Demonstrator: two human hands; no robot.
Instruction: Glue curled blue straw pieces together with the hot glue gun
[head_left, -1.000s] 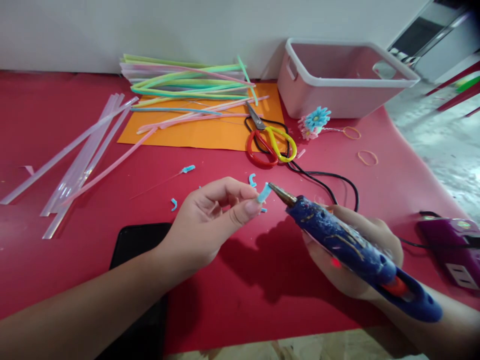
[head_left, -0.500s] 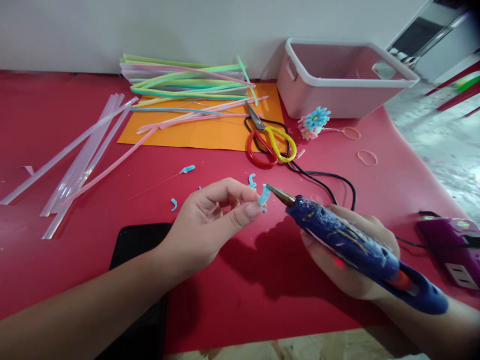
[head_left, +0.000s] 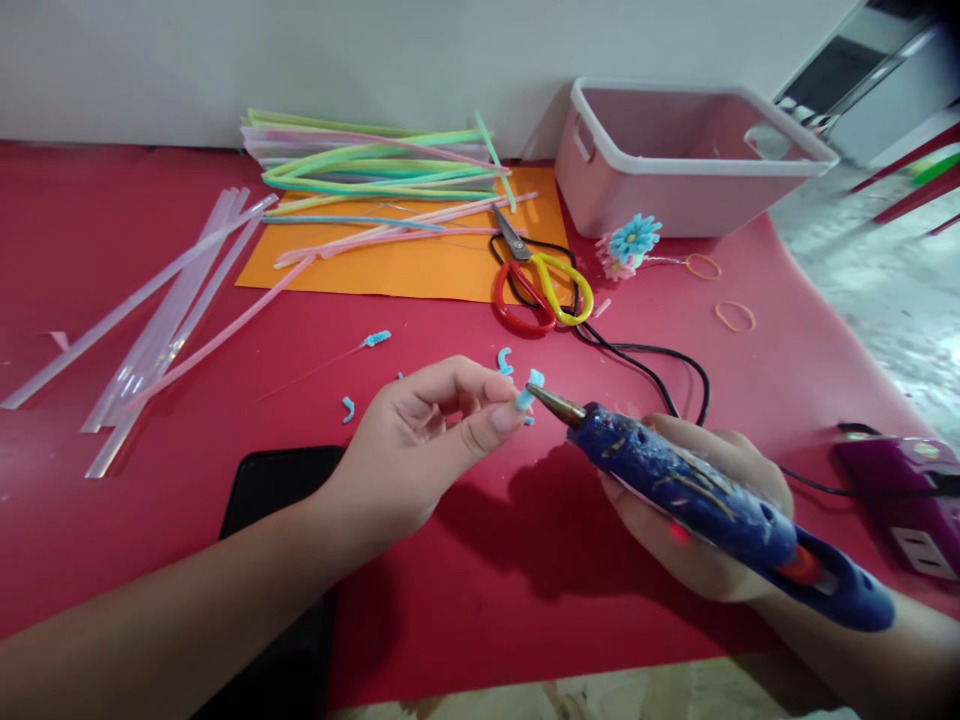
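Observation:
Between thumb and forefinger, my left hand (head_left: 442,440) pinches a small light-blue fuzzy piece (head_left: 533,384). My right hand (head_left: 705,510) is wrapped round a blue glue gun (head_left: 675,480), whose metal tip touches or nearly touches the blue piece from the right. Another curled blue piece (head_left: 505,361) lies on the red table just behind my left fingers, and a smaller one (head_left: 348,409) lies to the left. Farther back rests a thin wire with a blue fuzzy end (head_left: 376,339).
Coloured pipe cleaners (head_left: 375,165) lie on an orange sheet (head_left: 450,270) beside scissors (head_left: 555,290). Clear sticks (head_left: 180,290) are at left, a black phone (head_left: 277,490) under my left forearm. A pink bin (head_left: 675,190), fuzzy flowers (head_left: 634,238), black cord (head_left: 660,350) and purple power box (head_left: 900,490) are right.
The glue gun's tip has shifted slightly down and left, from the blue piece's upper end to its right side. My left hand has hardly moved.

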